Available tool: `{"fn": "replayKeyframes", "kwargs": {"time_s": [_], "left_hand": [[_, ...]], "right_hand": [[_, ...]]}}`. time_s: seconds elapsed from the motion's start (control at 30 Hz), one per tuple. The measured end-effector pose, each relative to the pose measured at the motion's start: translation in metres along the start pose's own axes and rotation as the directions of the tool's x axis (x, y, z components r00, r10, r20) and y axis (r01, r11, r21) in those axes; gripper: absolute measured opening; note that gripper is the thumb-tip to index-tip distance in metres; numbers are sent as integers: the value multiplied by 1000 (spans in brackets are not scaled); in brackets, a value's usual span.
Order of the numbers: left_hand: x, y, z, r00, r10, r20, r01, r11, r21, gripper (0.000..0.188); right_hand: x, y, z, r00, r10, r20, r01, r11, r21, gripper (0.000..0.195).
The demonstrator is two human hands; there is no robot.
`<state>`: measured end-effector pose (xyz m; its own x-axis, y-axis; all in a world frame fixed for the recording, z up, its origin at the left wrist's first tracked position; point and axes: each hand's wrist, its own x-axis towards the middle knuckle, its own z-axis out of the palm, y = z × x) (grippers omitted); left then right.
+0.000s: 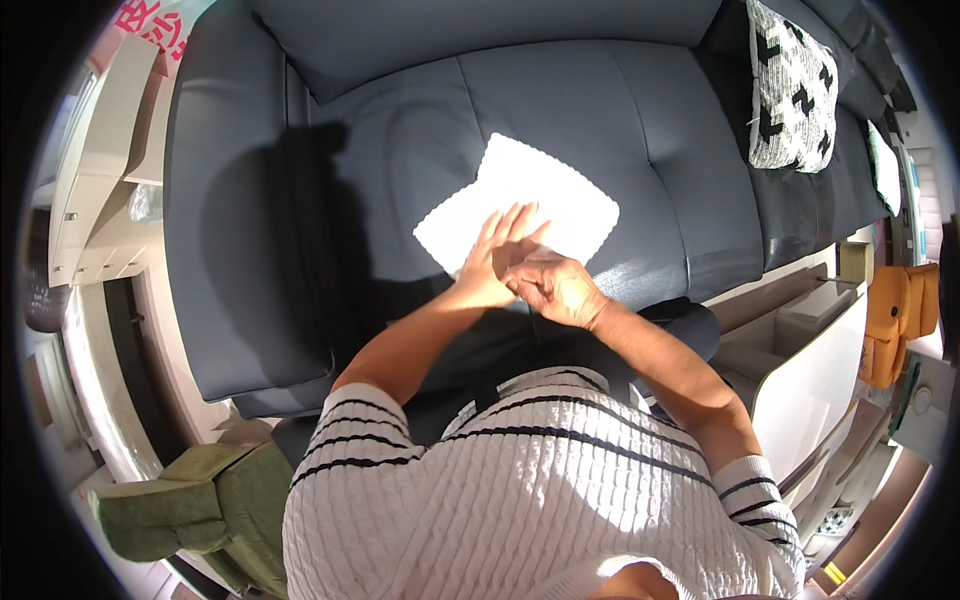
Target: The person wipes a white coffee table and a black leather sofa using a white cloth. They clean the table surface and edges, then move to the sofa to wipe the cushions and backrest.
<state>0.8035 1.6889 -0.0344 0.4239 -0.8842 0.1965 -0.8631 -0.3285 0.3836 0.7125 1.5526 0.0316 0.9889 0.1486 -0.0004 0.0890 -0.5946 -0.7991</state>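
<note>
A white cloth with scalloped edges (pixel 559 195) lies partly folded on the seat of a dark grey sofa (pixel 390 157), brightly lit by the sun. My left hand (pixel 495 251) rests over its near part with the fingers spread. Just to the right, my right hand (pixel 555 285) is bent beside the left palm, its fingertips close together near the base of the left hand. Whether those fingertips pinch a bit of the cloth cannot be told, as the hands overlap there.
A black-and-white patterned cushion (pixel 795 97) leans at the sofa's right. A pale table with a raised top (pixel 810 382) stands at the right, orange chairs (pixel 889 315) beyond it. A green upholstered chair (pixel 247 502) is at the lower left, cream cabinets (pixel 94 180) at the upper left.
</note>
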Motion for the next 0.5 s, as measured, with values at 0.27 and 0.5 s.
{"fn": "replayKeyframes", "kwargs": {"time_s": [0.27, 0.5], "left_hand": [[-86, 31, -4, 951, -180, 250, 209, 973, -95, 67], [-8, -101, -12, 932, -357, -68, 359, 878, 316, 70]], "right_hand": [[-28, -1, 44, 979, -151, 136, 186, 936, -299, 45], [34, -9, 18, 956, 162, 243, 1, 831, -557, 66]]}}
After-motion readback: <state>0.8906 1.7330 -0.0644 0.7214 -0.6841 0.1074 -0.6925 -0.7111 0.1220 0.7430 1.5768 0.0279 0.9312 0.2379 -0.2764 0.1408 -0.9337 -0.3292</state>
